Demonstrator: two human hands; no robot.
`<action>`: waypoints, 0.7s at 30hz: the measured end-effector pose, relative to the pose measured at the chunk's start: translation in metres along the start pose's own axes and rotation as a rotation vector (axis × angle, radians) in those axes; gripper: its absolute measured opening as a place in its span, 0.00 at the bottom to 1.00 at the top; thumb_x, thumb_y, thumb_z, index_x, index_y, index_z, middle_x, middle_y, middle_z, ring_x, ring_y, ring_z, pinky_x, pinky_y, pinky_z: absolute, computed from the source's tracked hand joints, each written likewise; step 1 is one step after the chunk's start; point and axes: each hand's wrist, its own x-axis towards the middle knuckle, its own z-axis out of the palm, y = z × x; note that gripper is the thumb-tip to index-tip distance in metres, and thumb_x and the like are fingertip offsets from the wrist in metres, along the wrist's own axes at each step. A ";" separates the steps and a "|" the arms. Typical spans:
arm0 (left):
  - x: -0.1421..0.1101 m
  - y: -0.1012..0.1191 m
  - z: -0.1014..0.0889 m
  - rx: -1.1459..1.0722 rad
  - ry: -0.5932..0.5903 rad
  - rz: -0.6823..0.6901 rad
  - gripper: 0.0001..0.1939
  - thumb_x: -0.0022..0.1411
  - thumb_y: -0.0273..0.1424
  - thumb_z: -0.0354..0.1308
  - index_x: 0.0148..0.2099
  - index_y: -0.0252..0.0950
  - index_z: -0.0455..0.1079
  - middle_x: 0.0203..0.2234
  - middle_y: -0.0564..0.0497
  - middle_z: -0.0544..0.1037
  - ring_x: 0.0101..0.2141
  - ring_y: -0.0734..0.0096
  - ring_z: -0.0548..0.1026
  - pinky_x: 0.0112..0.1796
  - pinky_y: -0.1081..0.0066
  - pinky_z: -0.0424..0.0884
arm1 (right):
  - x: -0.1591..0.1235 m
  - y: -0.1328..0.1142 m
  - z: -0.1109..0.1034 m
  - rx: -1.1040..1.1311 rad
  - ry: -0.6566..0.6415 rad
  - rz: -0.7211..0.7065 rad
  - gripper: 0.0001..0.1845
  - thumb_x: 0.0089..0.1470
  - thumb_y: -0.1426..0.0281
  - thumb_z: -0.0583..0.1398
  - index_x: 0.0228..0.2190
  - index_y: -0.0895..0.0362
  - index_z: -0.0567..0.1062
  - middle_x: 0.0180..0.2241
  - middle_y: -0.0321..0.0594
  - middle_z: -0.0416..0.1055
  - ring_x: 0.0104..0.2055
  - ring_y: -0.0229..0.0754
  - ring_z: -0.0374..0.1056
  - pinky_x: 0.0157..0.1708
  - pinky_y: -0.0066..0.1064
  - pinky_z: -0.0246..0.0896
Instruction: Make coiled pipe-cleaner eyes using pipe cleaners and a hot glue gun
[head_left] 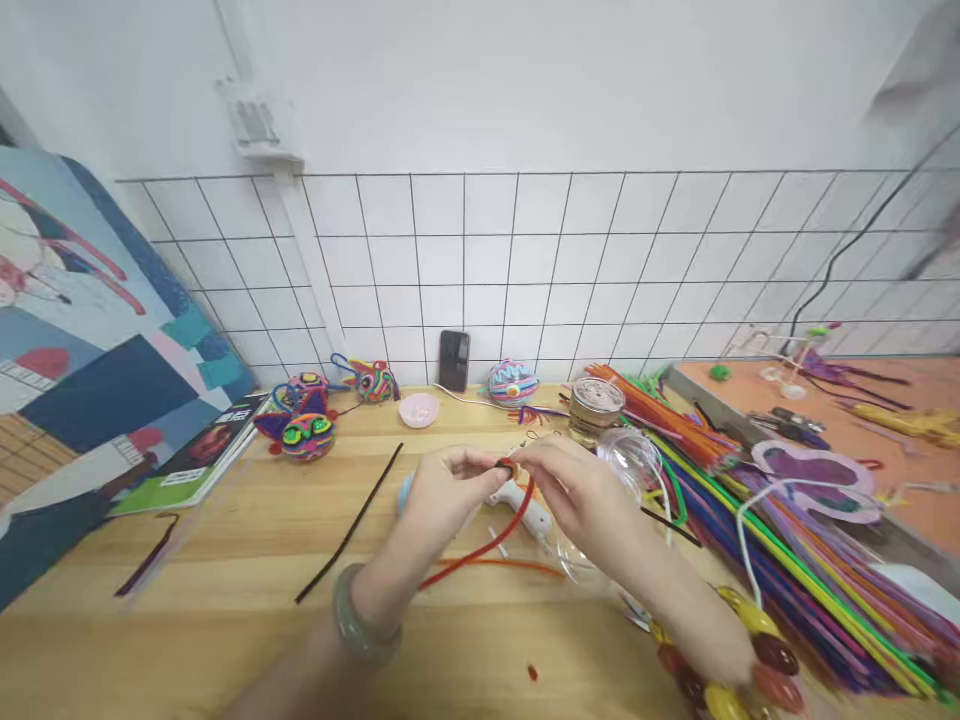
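My left hand (450, 490) and my right hand (574, 485) meet over the middle of the table, fingertips pinched round a small coil with dark and orange parts. From it a red pipe cleaner (517, 520) curves down and left beneath my left wrist. Both hands are closed on this piece; the fingers hide part of the coil. Just behind and below them lies a white glue gun (534, 515). An orange pipe cleaner (517, 565) rests on the wood nearer to me, and a black pipe cleaner (351, 520) lies left of my left hand.
Bundles of coloured pipe cleaners (720, 500) fill the right side. A glass jar (596, 405) stands behind my right hand. Along the back are a phone (454, 360), a pink dish (418, 410) and colourful wrapped figures (307, 435). Magazines (202, 450) lie at left.
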 end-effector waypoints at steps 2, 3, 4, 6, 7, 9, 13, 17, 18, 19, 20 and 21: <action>0.001 0.000 0.000 -0.001 0.001 0.003 0.07 0.36 0.28 0.66 0.21 0.31 0.71 0.18 0.52 0.74 0.21 0.76 0.70 0.27 0.75 0.65 | -0.001 0.001 0.000 -0.011 -0.002 -0.003 0.12 0.54 0.80 0.51 0.37 0.59 0.71 0.32 0.45 0.69 0.35 0.43 0.65 0.34 0.33 0.62; 0.001 0.001 0.000 -0.003 -0.001 0.004 0.07 0.36 0.28 0.66 0.21 0.31 0.71 0.17 0.52 0.74 0.21 0.76 0.70 0.27 0.75 0.65 | -0.002 0.001 0.000 -0.013 -0.004 -0.004 0.12 0.54 0.80 0.51 0.37 0.59 0.71 0.32 0.44 0.69 0.35 0.43 0.65 0.34 0.33 0.62; 0.002 0.001 0.000 -0.006 -0.003 0.005 0.07 0.36 0.28 0.66 0.21 0.31 0.71 0.17 0.52 0.74 0.21 0.76 0.69 0.26 0.75 0.65 | -0.002 0.001 0.000 -0.014 -0.006 -0.003 0.12 0.54 0.80 0.51 0.37 0.58 0.71 0.32 0.44 0.69 0.36 0.43 0.65 0.34 0.33 0.62; 0.002 0.000 0.000 -0.016 -0.014 0.006 0.07 0.36 0.28 0.66 0.21 0.31 0.71 0.17 0.52 0.74 0.20 0.76 0.69 0.25 0.75 0.65 | -0.003 0.002 0.000 -0.008 -0.010 0.000 0.13 0.54 0.80 0.51 0.38 0.58 0.70 0.33 0.44 0.69 0.36 0.42 0.65 0.34 0.33 0.62; 0.002 0.000 0.000 -0.021 -0.020 0.006 0.07 0.36 0.28 0.65 0.21 0.31 0.71 0.17 0.52 0.74 0.20 0.76 0.69 0.24 0.75 0.65 | -0.003 0.002 0.000 -0.002 -0.012 0.003 0.13 0.54 0.80 0.51 0.38 0.58 0.70 0.33 0.44 0.68 0.36 0.42 0.65 0.34 0.33 0.62; 0.002 0.000 0.000 -0.031 -0.022 0.004 0.07 0.36 0.27 0.66 0.21 0.31 0.70 0.16 0.52 0.74 0.19 0.77 0.69 0.24 0.76 0.65 | -0.003 0.003 0.000 0.007 -0.019 0.008 0.13 0.54 0.81 0.51 0.39 0.58 0.70 0.34 0.44 0.68 0.36 0.42 0.65 0.35 0.33 0.62; 0.002 0.000 0.000 -0.046 -0.026 0.004 0.08 0.37 0.27 0.65 0.21 0.31 0.69 0.15 0.53 0.74 0.19 0.77 0.69 0.24 0.76 0.66 | -0.003 0.004 0.001 0.002 -0.025 0.008 0.14 0.53 0.81 0.51 0.39 0.58 0.70 0.34 0.44 0.68 0.37 0.42 0.65 0.35 0.33 0.62; 0.002 -0.001 -0.001 -0.045 -0.016 0.011 0.08 0.36 0.26 0.65 0.22 0.31 0.70 0.15 0.52 0.74 0.18 0.77 0.69 0.24 0.76 0.66 | -0.003 0.003 0.001 -0.001 -0.023 0.012 0.14 0.53 0.81 0.51 0.38 0.58 0.70 0.34 0.43 0.68 0.37 0.42 0.65 0.35 0.33 0.62; 0.003 -0.001 -0.001 -0.046 -0.016 0.013 0.08 0.36 0.26 0.65 0.22 0.31 0.70 0.15 0.52 0.74 0.18 0.77 0.69 0.24 0.76 0.66 | -0.003 0.003 0.001 -0.002 -0.023 0.015 0.14 0.53 0.81 0.51 0.39 0.58 0.70 0.34 0.43 0.68 0.37 0.42 0.64 0.35 0.33 0.62; 0.003 -0.002 -0.001 -0.046 -0.017 0.013 0.07 0.36 0.26 0.65 0.22 0.31 0.70 0.15 0.52 0.75 0.18 0.77 0.69 0.24 0.76 0.66 | -0.003 0.003 0.000 -0.005 -0.023 0.017 0.14 0.53 0.81 0.51 0.39 0.58 0.70 0.34 0.43 0.68 0.37 0.42 0.64 0.35 0.33 0.62; 0.003 -0.002 -0.001 -0.045 -0.019 0.013 0.07 0.36 0.26 0.65 0.21 0.31 0.70 0.15 0.52 0.75 0.18 0.77 0.69 0.24 0.76 0.66 | -0.003 0.003 0.000 -0.007 -0.024 0.018 0.14 0.54 0.81 0.51 0.39 0.58 0.70 0.34 0.44 0.68 0.37 0.42 0.64 0.35 0.33 0.62; 0.004 -0.003 -0.002 -0.044 -0.019 0.013 0.07 0.36 0.26 0.65 0.21 0.31 0.70 0.15 0.52 0.75 0.18 0.77 0.69 0.23 0.76 0.66 | -0.003 0.003 0.000 -0.010 -0.026 0.018 0.14 0.54 0.81 0.51 0.39 0.58 0.70 0.34 0.44 0.68 0.37 0.42 0.64 0.35 0.34 0.62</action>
